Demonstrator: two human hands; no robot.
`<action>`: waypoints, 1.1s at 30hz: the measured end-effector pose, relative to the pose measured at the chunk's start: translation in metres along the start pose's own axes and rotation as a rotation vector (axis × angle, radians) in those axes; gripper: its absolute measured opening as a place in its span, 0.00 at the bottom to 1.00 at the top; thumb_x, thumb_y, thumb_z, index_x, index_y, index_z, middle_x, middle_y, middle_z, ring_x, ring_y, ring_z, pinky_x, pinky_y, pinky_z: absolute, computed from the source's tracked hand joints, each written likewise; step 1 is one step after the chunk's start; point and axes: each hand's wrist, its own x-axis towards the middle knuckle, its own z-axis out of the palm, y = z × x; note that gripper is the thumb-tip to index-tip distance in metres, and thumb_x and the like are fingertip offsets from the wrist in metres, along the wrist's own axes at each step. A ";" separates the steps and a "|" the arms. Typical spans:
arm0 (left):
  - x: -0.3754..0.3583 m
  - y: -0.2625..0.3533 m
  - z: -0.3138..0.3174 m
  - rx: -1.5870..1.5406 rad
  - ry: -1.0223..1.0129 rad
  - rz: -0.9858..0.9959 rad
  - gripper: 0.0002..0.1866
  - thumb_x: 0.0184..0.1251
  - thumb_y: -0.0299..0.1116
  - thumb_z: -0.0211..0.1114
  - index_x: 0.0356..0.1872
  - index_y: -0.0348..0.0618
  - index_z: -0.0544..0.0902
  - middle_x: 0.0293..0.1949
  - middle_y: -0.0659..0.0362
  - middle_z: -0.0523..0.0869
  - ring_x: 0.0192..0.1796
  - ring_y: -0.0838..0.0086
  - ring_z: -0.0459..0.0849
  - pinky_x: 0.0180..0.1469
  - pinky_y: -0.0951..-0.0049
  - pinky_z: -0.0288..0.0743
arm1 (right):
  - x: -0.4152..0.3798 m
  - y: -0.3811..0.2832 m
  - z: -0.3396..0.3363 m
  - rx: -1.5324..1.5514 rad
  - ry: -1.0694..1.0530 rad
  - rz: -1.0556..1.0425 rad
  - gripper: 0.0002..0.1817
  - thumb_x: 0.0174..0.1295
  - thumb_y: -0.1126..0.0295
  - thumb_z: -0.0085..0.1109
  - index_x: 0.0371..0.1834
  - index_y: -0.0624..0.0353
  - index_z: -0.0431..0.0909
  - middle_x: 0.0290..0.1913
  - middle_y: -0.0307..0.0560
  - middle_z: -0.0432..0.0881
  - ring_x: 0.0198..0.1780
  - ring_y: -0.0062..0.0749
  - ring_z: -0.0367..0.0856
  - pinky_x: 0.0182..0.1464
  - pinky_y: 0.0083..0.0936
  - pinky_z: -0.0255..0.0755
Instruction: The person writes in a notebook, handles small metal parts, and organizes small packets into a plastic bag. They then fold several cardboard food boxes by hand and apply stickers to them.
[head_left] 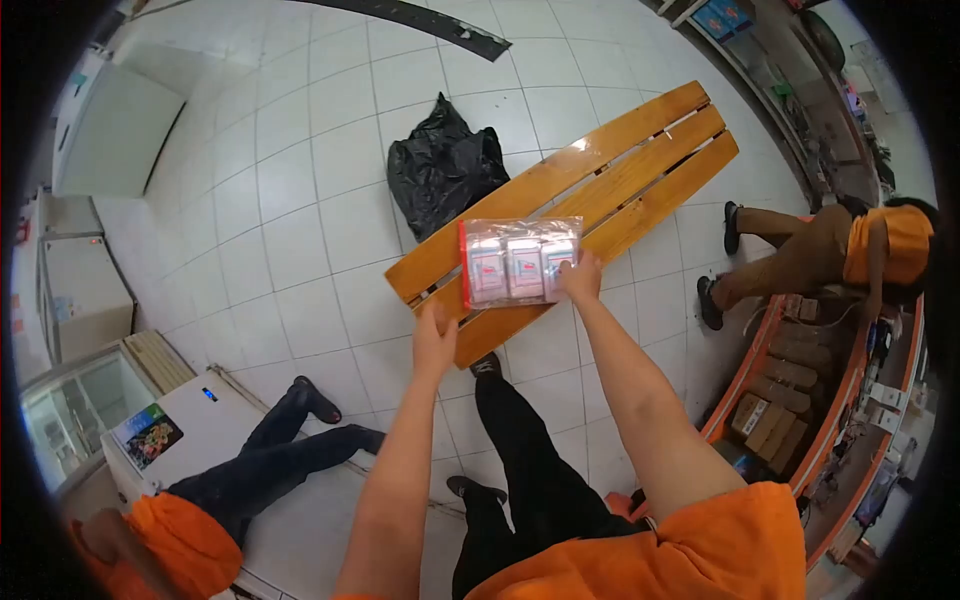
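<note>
A clear plastic packet (522,262) with a red left edge holds three small white boxes side by side. It is over the near half of a slatted wooden bench (625,195). My right hand (580,277) grips the packet's lower right part, thumb on top. At the lower left of the packet is my left hand (435,338), its fingers closed and pointing up beside the bench edge; whether it holds anything is too small to tell. Behind the bench a black plastic bag (445,165) lies on the tiled floor.
A person in orange (205,530) is at the lower left beside white freezers (215,420). Another person (830,245) is at the right, near an orange-edged shelf (745,372) with cardboard boxes. A white cabinet (115,130) stands at the upper left.
</note>
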 end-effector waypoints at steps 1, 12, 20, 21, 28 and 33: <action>0.034 -0.001 0.018 -0.013 0.046 -0.068 0.22 0.69 0.31 0.68 0.62 0.36 0.77 0.53 0.47 0.88 0.55 0.61 0.87 0.57 0.61 0.79 | 0.011 0.010 0.006 0.097 -0.094 -0.116 0.26 0.60 0.60 0.67 0.60 0.58 0.77 0.58 0.59 0.79 0.64 0.53 0.75 0.67 0.44 0.70; 0.097 0.036 0.070 0.179 0.128 -0.124 0.10 0.57 0.27 0.74 0.38 0.38 0.84 0.30 0.50 0.88 0.38 0.52 0.88 0.46 0.58 0.81 | 0.030 0.033 0.014 0.550 -0.212 -0.157 0.06 0.67 0.73 0.67 0.39 0.62 0.79 0.30 0.39 0.81 0.33 0.23 0.77 0.39 0.24 0.74; 0.095 0.035 0.079 0.425 0.140 -0.231 0.10 0.55 0.26 0.75 0.36 0.39 0.83 0.32 0.50 0.88 0.37 0.56 0.88 0.43 0.58 0.80 | 0.029 0.040 0.017 0.619 -0.243 -0.126 0.05 0.67 0.74 0.66 0.40 0.62 0.80 0.31 0.37 0.81 0.33 0.20 0.77 0.39 0.22 0.74; 0.095 0.030 0.075 0.343 0.159 -0.235 0.11 0.55 0.28 0.76 0.36 0.39 0.83 0.30 0.50 0.87 0.35 0.58 0.87 0.40 0.58 0.79 | 0.028 0.038 0.015 0.635 -0.241 -0.122 0.04 0.68 0.74 0.65 0.40 0.62 0.80 0.31 0.37 0.81 0.34 0.20 0.77 0.39 0.22 0.74; 0.079 0.057 0.061 0.395 0.027 0.072 0.14 0.52 0.27 0.76 0.40 0.37 0.84 0.41 0.48 0.88 0.44 0.54 0.87 0.46 0.62 0.80 | 0.027 0.037 0.008 0.854 -0.267 -0.169 0.04 0.71 0.73 0.60 0.43 0.62 0.79 0.36 0.40 0.83 0.38 0.23 0.79 0.42 0.25 0.74; 0.094 0.041 0.104 -0.418 -0.545 -0.186 0.34 0.62 0.17 0.70 0.71 0.45 0.73 0.68 0.50 0.79 0.60 0.60 0.86 0.59 0.69 0.82 | 0.030 0.017 -0.019 0.880 -0.504 -0.205 0.03 0.77 0.73 0.53 0.44 0.58 0.75 0.35 0.31 0.76 0.37 0.15 0.72 0.42 0.17 0.69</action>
